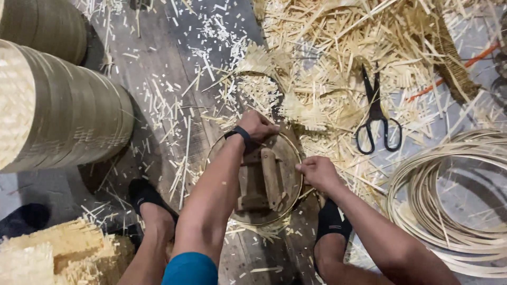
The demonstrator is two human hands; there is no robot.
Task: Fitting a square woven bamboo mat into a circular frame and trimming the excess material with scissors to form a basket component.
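- Left hand presses on the far rim of a round wooden form, fingers curled over its edge.
- Right hand pinches a thin hoop at the form's right rim.
- The form lies on the floor between the feet.
- Scissors lie on bamboo scraps, near coiled strips.

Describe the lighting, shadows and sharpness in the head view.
Head view: soft, even light without glare; the stacked woven rolls cast a dark shadow onto the floor beside them; the scissors and both hands (left hand, right hand) look sharp; the edges bend slightly from the wide lens.
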